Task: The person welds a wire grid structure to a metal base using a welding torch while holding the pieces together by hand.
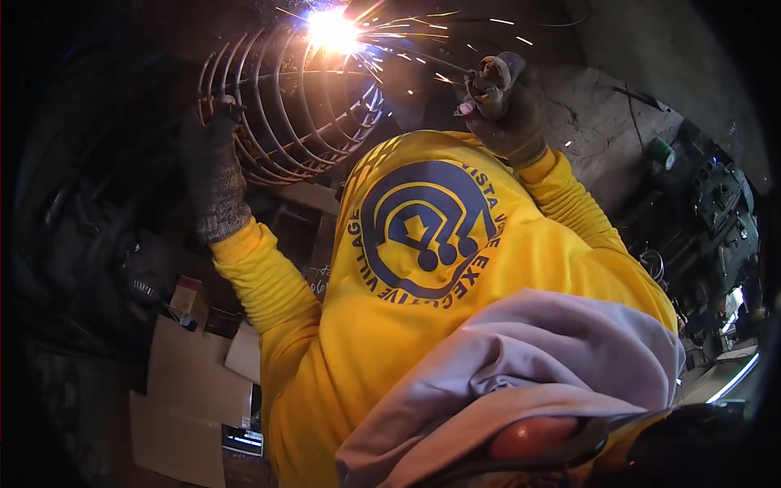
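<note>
Cage (294, 106) in left hand (213, 154), bright sparks (335, 32)

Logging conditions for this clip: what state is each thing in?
Metal cage: held at its left side
Left hand: gloved, gripping the cage
Right hand: gloved, closed on the holder
Holder: gripping the rod
Rod: sparking at its far end
Mauve cloth: rumpled
Light strip: lit

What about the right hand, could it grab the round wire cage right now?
Probably not easily: the right hand is busy gripping a holder with a thin rod, and bright sparks fly between it and the wire cage.
</note>
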Demonstrator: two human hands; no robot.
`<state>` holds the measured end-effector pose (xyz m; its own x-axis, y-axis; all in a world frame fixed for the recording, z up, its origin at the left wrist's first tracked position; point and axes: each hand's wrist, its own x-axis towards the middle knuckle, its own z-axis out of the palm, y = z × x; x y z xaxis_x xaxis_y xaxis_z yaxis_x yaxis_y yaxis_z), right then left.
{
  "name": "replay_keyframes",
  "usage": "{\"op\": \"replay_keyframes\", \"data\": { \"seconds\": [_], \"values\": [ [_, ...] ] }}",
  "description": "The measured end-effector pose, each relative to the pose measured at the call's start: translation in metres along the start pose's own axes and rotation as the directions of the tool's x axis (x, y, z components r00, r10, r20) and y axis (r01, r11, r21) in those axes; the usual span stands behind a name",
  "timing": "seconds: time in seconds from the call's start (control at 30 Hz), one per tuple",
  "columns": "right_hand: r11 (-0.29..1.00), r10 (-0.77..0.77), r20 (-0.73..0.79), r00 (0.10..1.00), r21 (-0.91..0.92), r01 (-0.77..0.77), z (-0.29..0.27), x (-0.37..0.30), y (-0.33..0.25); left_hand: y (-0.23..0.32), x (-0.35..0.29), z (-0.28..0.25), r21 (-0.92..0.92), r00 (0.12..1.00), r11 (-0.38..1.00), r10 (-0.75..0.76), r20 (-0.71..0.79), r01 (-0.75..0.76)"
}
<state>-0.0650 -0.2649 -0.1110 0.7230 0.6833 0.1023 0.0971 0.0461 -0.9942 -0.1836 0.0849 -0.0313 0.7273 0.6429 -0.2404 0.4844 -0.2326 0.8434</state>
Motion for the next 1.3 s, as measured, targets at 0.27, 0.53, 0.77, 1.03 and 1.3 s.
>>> {"op": "replay_keyframes", "data": {
  "seconds": [0.27, 0.53, 0.77, 1.03, 1.3],
  "values": [
    [0.924, 0.083, 0.019, 0.996, -0.376, -0.070, 0.002, -0.009, 0.011, -0.002, -0.002, -0.007, 0.252, 0.998, 0.966, 0.068, -0.007, -0.064],
    [0.934, 0.197, -0.207, 0.958, -0.256, -0.248, 0.005, -0.016, 0.004, 0.000, -0.002, -0.002, 0.166, 0.995, 0.982, 0.099, -0.025, -0.094],
    [0.904, 0.164, -0.084, 0.983, -0.387, -0.184, 0.001, -0.021, 0.002, -0.012, 0.002, -0.005, 0.048, 1.000, 0.999, -0.022, -0.019, 0.022],
    [0.906, 0.021, -0.073, 0.997, -0.421, -0.050, 0.003, -0.015, -0.002, -0.005, -0.001, -0.006, 0.158, 1.000, 0.987, 0.025, -0.016, -0.022],
    [0.847, -0.020, -0.033, 0.999, -0.532, -0.001, 0.002, -0.017, 0.003, 0.003, -0.004, -0.003, 0.130, 0.999, 0.991, -0.001, -0.038, 0.006]
  ]
}}
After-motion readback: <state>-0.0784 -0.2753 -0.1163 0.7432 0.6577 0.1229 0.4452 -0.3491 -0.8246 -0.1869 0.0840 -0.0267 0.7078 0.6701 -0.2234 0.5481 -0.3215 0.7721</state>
